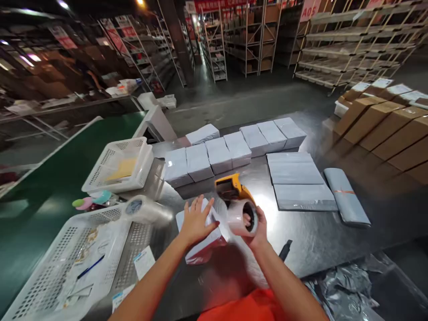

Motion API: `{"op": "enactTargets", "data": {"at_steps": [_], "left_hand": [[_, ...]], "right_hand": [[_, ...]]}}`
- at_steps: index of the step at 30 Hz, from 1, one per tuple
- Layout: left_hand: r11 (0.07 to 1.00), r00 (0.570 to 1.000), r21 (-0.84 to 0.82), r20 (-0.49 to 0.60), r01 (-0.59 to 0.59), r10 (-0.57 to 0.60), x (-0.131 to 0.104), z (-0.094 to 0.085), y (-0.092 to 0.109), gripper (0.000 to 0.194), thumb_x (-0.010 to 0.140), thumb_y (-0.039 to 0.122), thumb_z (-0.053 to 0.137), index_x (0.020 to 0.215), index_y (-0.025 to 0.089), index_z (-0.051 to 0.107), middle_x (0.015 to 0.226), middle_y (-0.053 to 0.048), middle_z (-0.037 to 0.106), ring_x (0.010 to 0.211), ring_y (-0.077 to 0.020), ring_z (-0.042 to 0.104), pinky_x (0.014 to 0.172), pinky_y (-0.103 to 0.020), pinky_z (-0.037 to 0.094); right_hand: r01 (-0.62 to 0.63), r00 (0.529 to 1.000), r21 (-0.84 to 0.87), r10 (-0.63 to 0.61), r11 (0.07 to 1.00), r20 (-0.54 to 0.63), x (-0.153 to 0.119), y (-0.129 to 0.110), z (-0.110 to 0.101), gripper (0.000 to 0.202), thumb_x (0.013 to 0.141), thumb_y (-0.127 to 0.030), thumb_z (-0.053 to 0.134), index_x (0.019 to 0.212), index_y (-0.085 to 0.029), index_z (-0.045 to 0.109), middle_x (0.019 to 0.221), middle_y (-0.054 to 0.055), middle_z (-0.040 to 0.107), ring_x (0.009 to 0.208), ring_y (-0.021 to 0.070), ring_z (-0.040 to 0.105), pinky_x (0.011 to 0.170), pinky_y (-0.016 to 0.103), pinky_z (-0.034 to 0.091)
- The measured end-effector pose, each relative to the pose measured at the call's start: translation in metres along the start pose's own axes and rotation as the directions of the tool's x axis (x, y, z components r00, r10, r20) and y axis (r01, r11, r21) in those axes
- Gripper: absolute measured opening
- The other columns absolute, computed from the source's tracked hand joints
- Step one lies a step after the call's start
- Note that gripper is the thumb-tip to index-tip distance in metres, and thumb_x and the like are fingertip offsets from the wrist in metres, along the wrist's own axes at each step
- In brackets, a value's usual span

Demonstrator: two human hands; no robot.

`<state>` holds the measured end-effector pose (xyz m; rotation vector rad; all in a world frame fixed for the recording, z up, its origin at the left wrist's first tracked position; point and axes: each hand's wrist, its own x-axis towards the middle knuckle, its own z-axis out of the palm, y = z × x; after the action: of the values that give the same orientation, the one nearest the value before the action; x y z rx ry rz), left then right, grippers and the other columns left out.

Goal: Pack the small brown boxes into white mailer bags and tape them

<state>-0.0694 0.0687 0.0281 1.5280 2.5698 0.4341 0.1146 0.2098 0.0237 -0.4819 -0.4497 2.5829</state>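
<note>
On the metal table (321,243): left hand (198,223) on a white package (203,249), right hand (258,229) on a tape roll (235,219)

At the near edge, the hands are apart — the left one spread over the package's top, the right one gripping the roll, fingers showing inside its core. Package and roll sit just beside each other. Touching the roll's far side is an orange tape dispenser (245,191); by the right forearm lies a black-handled tool (285,250).

Beyond the hands stand more white packages (218,154) in a row. Leftward are a blurred clear roll (149,211), a white basket (118,249) holding a blue pen (90,267), and a farther basket (144,167) with a yellow sheet (123,170). Rightward lie flat grey bags (299,183) — beside them, a banded grey bundle (346,196) — then brown cartons (384,125).
</note>
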Motion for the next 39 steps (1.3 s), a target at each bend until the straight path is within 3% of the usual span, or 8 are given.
{"op": "enactTargets", "data": {"at_steps": [4,8,14,21,26,31,35,39], "left_hand": [[0.970,0.979,0.180,0.151,-0.163,0.136,-0.020,-0.002,-0.001,0.110,0.064,0.076,0.066,0.153,0.025,0.028,0.163,-0.023,0.005,0.146,-0.0490,0.012,0.109,-0.074,0.013],[0.944,0.953,0.216,0.226,-0.250,0.201,-0.025,-0.006,-0.018,0.124,0.054,0.089,0.059,0.154,0.025,0.026,0.163,-0.024,0.000,0.145,-0.0512,0.013,0.108,-0.075,0.007],[0.930,0.958,0.250,0.168,-0.268,0.231,-0.027,-0.001,-0.018,0.122,0.058,0.089,0.056,0.156,0.025,0.020,0.164,-0.019,-0.005,0.146,-0.0495,0.010,0.110,-0.072,0.005],[0.927,0.954,0.228,0.100,-0.298,0.282,-0.032,-0.003,-0.010,0.095,0.069,0.077,0.059,0.149,0.031,0.037,0.165,-0.011,-0.007,0.147,-0.0485,0.002,0.110,-0.072,0.002],[0.896,0.923,0.237,0.183,-0.375,0.338,-0.028,-0.006,-0.002,0.064,0.078,0.059,0.056,0.135,0.031,0.056,0.155,-0.010,0.038,0.148,-0.0397,0.017,0.115,-0.065,0.002],[0.952,0.974,0.252,0.188,-0.175,0.129,-0.026,-0.008,0.017,0.058,0.075,0.057,0.055,0.123,0.025,0.063,0.140,-0.013,0.054,0.143,-0.0381,0.028,0.114,-0.062,0.015],[0.968,0.991,0.237,0.077,0.086,-0.107,-0.029,0.001,0.053,0.051,0.083,0.052,0.051,0.125,0.024,0.059,0.140,-0.013,0.053,0.144,-0.0372,0.027,0.112,-0.064,0.019],[0.810,0.824,0.156,-0.071,0.566,-0.562,-0.035,0.015,0.084,0.064,0.092,0.059,0.034,0.141,0.019,0.044,0.151,-0.022,0.038,0.146,-0.0447,0.017,0.103,-0.079,0.017]], "right_hand": [[0.147,0.955,-0.035,-0.152,0.988,-0.253,-0.006,-0.048,-0.068,0.030,0.059,-0.044,0.081,0.065,-0.022,0.062,0.050,-0.007,0.044,0.045,0.0078,0.035,0.043,0.021,0.035],[0.092,0.857,-0.326,-0.242,0.941,-0.455,0.018,-0.020,-0.116,0.039,0.056,-0.038,0.080,0.091,-0.022,0.073,0.077,-0.001,0.069,0.053,0.0118,0.049,0.048,0.027,0.041],[-0.021,0.912,-0.343,-0.122,0.939,-0.391,0.076,0.054,-0.118,0.036,0.053,-0.036,0.082,0.086,-0.021,0.077,0.088,0.004,0.075,0.089,0.0236,0.065,0.082,0.036,0.051],[-0.091,0.950,-0.386,-0.036,0.918,-0.310,0.080,0.065,-0.128,0.045,0.056,-0.041,0.081,0.096,-0.022,0.077,0.100,0.005,0.076,0.101,0.0272,0.065,0.096,0.043,0.046],[-0.142,0.964,-0.412,0.031,0.900,-0.264,0.090,0.054,-0.122,0.043,0.055,-0.040,0.083,0.093,-0.020,0.078,0.097,0.005,0.077,0.098,0.0263,0.066,0.099,0.043,0.045],[-0.166,0.970,-0.483,0.054,0.860,-0.238,0.016,0.017,-0.151,0.046,0.058,-0.042,0.085,0.099,-0.022,0.077,0.108,0.005,0.075,0.108,0.0273,0.063,0.108,0.045,0.037],[-0.160,0.961,-0.459,0.032,0.874,-0.275,-0.067,0.028,-0.172,0.046,0.070,-0.048,0.079,0.109,-0.025,0.075,0.118,0.005,0.072,0.117,0.0286,0.059,0.112,0.048,0.033],[-0.063,0.916,-0.385,-0.099,0.921,-0.388,-0.077,0.067,-0.157,0.049,0.068,-0.049,0.079,0.110,-0.025,0.074,0.120,0.005,0.071,0.118,0.0288,0.059,0.110,0.048,0.036]]}}
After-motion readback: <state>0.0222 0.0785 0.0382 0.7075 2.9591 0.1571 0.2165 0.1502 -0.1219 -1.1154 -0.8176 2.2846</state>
